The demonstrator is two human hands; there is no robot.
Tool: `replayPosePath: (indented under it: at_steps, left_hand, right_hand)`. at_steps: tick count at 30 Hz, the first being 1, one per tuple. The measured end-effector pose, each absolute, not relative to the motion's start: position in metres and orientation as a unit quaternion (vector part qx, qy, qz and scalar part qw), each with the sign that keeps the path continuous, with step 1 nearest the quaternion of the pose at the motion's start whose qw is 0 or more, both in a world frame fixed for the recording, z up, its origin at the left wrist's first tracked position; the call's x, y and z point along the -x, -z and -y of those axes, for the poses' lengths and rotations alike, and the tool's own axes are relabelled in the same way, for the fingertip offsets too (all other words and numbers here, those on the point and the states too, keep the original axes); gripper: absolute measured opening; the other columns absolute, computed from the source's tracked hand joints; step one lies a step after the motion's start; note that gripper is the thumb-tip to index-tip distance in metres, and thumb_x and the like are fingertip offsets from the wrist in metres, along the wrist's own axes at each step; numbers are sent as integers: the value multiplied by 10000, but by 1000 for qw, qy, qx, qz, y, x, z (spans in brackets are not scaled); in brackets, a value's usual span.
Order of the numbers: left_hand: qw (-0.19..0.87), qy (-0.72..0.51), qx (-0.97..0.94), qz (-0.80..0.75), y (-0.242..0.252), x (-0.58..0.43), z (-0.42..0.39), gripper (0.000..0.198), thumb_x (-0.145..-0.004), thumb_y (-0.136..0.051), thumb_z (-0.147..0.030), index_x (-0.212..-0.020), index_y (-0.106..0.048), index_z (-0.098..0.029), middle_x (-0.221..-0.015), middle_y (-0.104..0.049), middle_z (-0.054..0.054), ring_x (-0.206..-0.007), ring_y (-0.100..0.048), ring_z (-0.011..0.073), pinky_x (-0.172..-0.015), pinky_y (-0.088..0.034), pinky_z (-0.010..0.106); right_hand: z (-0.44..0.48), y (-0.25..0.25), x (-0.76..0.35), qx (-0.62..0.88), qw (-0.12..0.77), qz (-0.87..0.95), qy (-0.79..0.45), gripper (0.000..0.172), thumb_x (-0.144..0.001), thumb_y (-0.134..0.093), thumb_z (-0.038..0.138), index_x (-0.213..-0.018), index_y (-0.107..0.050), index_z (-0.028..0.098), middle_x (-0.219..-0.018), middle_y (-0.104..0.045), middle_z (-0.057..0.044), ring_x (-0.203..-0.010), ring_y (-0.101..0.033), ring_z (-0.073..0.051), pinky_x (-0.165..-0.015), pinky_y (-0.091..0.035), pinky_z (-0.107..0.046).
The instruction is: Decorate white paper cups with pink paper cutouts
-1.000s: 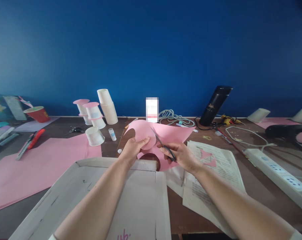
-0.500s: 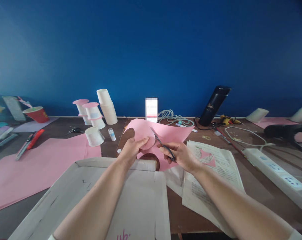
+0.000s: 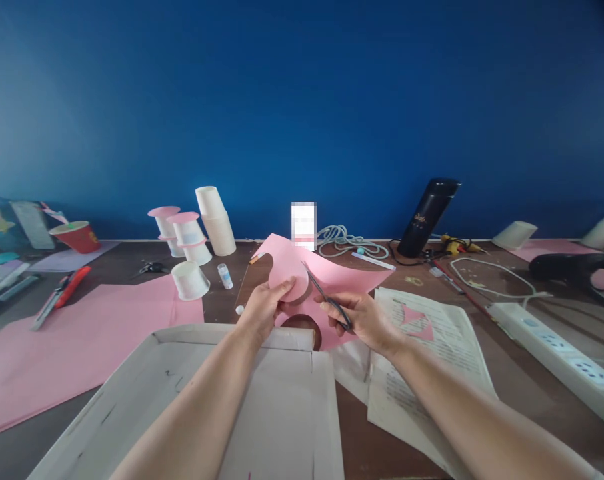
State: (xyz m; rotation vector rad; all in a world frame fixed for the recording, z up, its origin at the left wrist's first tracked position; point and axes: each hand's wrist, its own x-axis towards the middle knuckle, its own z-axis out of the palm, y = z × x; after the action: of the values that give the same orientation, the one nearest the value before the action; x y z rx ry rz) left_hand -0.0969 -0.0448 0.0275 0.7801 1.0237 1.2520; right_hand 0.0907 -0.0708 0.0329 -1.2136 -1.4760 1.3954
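Note:
My left hand (image 3: 267,303) pinches a sheet of pink paper (image 3: 349,272) by a rounded, partly cut-out piece, thumb on top. In my right hand (image 3: 359,317) is a pair of scissors (image 3: 327,297), fingers wrapped round the dark handles. The blades point up and left, lying in the cut along the right side of the rounded piece. A round hole shows lower in the paper, above the edge of a white box lid (image 3: 277,400). Pink scraps (image 3: 417,323) lie on printed pages (image 3: 432,373) by my right wrist.
Paper cups with pink discs (image 3: 187,230), a cup stack (image 3: 217,223), a single cup (image 3: 189,280) and a small glue stick (image 3: 225,276) stand left of centre. Further left lie pink sheets (image 3: 107,327) and a utility knife (image 3: 59,297). A black flask (image 3: 429,217) and power strip (image 3: 557,347) are right.
The cut has moved a little along the curve, and the paper's upper left part has turned and folded upward. Both hands keep their hold. The whole view has shifted slightly.

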Motion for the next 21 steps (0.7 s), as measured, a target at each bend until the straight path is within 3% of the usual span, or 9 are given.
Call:
replayPosePath:
  at_steps: [4, 12, 21]
  left_hand:
    - [613, -573, -315, -443, -25, 93, 43, 357, -576, -816, -353, -770, -675, -89, -621, -641, 23, -476, -502, 71, -440, -377, 199]
    - [618, -565, -326, -440, -22, 95, 43, 475, -599, -800, -380, -948, -682, -81, -880, -712, 139, -733, -664, 213, -642, -521, 299]
    - [636, -556, -340, -414, -20, 91, 46, 474, -598, -806, -370, -934, -690, -57, -848, -716, 157, -761, -678, 243, -704, -554, 334]
  right_hand:
    - [71, -30, -89, 471, 380, 577, -548, 431, -719, -699, 465, -1021, -714, 158, -583, -564, 11, -504, -493, -85, -492, -384, -226]
    - [70, -29, -89, 473, 361, 580, -556, 404, -715, -704, 454, -1003, -719, 171, -595, -566, 15, -523, -490, -92, -519, -397, -238]
    - [69, -25, -90, 464, 374, 599, -536, 433, -727, -682, 488, -1031, -707, 180, -636, -596, -1, -574, -529, -111, -558, -424, -246]
